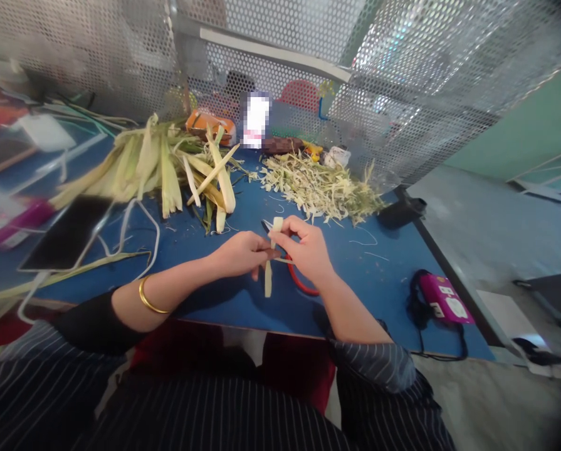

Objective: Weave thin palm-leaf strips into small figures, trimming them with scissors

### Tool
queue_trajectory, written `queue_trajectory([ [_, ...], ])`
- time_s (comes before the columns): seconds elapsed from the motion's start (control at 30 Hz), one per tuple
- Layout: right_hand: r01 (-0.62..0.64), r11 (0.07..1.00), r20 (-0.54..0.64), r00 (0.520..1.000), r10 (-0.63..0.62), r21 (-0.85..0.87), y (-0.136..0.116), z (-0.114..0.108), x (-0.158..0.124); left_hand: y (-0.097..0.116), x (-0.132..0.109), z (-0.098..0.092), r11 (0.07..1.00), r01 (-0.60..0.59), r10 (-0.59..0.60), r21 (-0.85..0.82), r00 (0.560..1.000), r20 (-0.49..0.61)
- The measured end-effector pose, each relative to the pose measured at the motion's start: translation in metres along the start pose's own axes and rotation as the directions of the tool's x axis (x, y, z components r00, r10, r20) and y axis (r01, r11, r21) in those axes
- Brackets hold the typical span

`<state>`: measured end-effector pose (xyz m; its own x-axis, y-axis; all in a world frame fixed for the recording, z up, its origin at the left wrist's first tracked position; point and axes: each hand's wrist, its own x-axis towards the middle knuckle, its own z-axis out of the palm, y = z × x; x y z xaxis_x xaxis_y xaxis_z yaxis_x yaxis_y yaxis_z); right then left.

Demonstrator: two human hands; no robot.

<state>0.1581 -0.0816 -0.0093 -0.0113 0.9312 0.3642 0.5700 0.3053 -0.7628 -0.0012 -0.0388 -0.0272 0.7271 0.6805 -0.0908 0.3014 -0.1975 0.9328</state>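
Observation:
My left hand [240,254] and my right hand [306,250] meet over the blue table [355,294], both closed on a pale yellow leaf strip [267,282] that runs upright between them. Its top end sticks up above my right fingers and its lower end hangs below my left hand. Red-handled scissors [299,279] lie under my right hand, with their dark blades pointing away from me. A gold bangle [146,297] sits on my left wrist.
A heap of long pale green leaves [153,163] lies at the back left, a pile of cut trimmings [318,185] at the back right. A dark tablet [66,232] with white cables is at left, a pink device [442,297] with black strap at right. Perforated metal screen behind.

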Motion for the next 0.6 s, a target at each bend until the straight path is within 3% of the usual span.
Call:
queue_trajectory([
  [0.1,0.035,0.997,-0.135,0.99,-0.045,-0.074,-0.002,-0.002,-0.005,0.001,0.003,-0.002,0.99,0.062,-0.073,-0.126,0.994,-0.087],
  [0.2,0.11,0.953,-0.216,0.961,-0.175,-0.281,-0.001,-0.001,-0.011,0.003,0.006,-0.004,0.946,0.103,-0.152,-0.308,0.978,-0.14],
  [0.37,0.313,0.761,-0.044,0.912,-0.408,-0.568,0.0,0.01,-0.018,0.008,0.006,-0.006,0.755,0.121,-0.234,-0.645,0.968,-0.092],
  [0.5,0.323,0.694,-0.012,0.902,-0.431,-0.643,-0.001,0.014,-0.019,0.01,0.005,-0.008,0.611,0.098,-0.247,-0.785,0.966,-0.072],
  [0.6,0.311,0.686,-0.015,0.905,-0.424,-0.658,0.0,0.014,-0.018,0.01,0.005,-0.008,0.577,0.088,-0.216,-0.812,0.975,-0.048],
])
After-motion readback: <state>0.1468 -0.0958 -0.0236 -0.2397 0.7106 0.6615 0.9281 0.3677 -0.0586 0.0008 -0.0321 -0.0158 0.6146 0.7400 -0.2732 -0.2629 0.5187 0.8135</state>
